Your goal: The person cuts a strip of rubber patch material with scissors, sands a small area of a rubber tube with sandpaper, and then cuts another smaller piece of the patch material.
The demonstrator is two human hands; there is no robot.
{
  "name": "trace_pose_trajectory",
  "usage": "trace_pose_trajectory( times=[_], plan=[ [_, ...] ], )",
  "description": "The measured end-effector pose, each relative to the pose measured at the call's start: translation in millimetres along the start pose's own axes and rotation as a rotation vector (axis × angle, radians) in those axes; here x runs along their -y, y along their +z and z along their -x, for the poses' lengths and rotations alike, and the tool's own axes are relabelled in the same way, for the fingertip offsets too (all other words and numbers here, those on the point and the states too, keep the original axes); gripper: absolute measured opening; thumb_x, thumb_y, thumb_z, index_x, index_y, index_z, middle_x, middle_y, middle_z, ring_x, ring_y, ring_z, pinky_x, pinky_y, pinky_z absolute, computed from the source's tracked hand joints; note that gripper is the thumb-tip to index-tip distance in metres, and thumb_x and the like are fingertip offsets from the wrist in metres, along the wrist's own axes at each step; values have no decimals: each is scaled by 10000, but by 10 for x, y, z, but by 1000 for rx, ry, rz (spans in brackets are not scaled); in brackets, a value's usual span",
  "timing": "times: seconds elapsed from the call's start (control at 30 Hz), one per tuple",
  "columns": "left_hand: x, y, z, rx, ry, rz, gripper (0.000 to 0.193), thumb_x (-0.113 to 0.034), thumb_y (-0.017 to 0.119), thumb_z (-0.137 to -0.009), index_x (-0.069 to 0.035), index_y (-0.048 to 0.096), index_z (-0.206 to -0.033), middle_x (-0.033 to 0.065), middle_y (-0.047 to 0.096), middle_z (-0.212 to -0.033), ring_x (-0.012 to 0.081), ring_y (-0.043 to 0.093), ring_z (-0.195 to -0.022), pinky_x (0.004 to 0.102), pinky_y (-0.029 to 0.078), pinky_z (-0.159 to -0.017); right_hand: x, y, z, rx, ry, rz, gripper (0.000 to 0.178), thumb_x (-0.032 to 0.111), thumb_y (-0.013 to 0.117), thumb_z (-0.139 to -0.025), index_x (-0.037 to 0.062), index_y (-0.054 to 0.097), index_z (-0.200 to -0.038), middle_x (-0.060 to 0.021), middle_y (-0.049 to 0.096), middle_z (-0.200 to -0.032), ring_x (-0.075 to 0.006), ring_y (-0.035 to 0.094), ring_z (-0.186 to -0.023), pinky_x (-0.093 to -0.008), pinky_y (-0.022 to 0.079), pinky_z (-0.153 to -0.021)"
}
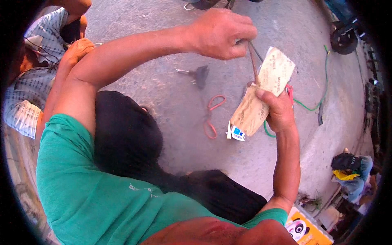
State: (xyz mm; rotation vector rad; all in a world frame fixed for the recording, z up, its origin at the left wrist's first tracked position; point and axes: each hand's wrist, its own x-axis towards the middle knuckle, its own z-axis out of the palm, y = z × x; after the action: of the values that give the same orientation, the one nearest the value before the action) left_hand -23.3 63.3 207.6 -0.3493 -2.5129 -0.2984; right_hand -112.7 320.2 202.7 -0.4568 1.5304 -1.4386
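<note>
Tan, printed, flat paper sheet [271, 75] out at two o'clock, tilted, and that was where all the action sat! My right hand [277, 108], over at three, had it pinched, thumb pressed on the upper face, the other fingers mostly hidden. Up between twelve and one, my left hand [224, 34] was curled into a fist, fingertips closed on a thin brown strand [253, 61] that ran down to the sheet right by my thumb; cord or rod, I couldn't tell! A thin, darker strand [257, 52] slanted from the same fist toward five o'clock, to the sheet's edge. And low down, at the sheet's seven o'clock end, a blue-and-white carton corner [238, 132] poked out! A small red item [290, 94] showed just beside my right hand, too covered to name. On the grey ground [175, 102], a dark grey tool with a metal shaft [200, 75] lay at twelve, a looped orange-red cord [217, 106] near the centre, a green cord [312, 110] at three. At ten o'clock, another person's hand [79, 49] was near my left arm.
</note>
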Motion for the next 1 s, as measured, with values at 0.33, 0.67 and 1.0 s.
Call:
trace_pose_trajectory(
  times=[0.33,0.67,1.0],
  plan=[
    [53,81,102,-165,63,-129,156,-191,675,-714,-107,598,-821,65,585,-801,272,620,-782,423,456,-755,-92,41,-6,-6,-111,110,391,105,631,-885,-26,570,-1248,-100,671,-1110,-206,664,-1004,-355,523,-905],
    [-42,-232,343,-8,149,-6,195,-196,683,-706,-94,576,-834,78,566,-815,283,601,-762,433,458,-748,-126,45,55,-73,-281,173,316,197,601,-959,-34,646,-1171,-105,731,-1042,-191,695,-935,-331,549,-819],
    [-22,-203,603,222,129,238,186,-224,695,-823,-85,580,-870,99,569,-875,328,568,-864,444,450,-773,-156,34,25,-225,-638,807,218,174,621,-945,-8,716,-1015,-132,735,-836,-217,725,-767,-346,549,-684]
  ],
)
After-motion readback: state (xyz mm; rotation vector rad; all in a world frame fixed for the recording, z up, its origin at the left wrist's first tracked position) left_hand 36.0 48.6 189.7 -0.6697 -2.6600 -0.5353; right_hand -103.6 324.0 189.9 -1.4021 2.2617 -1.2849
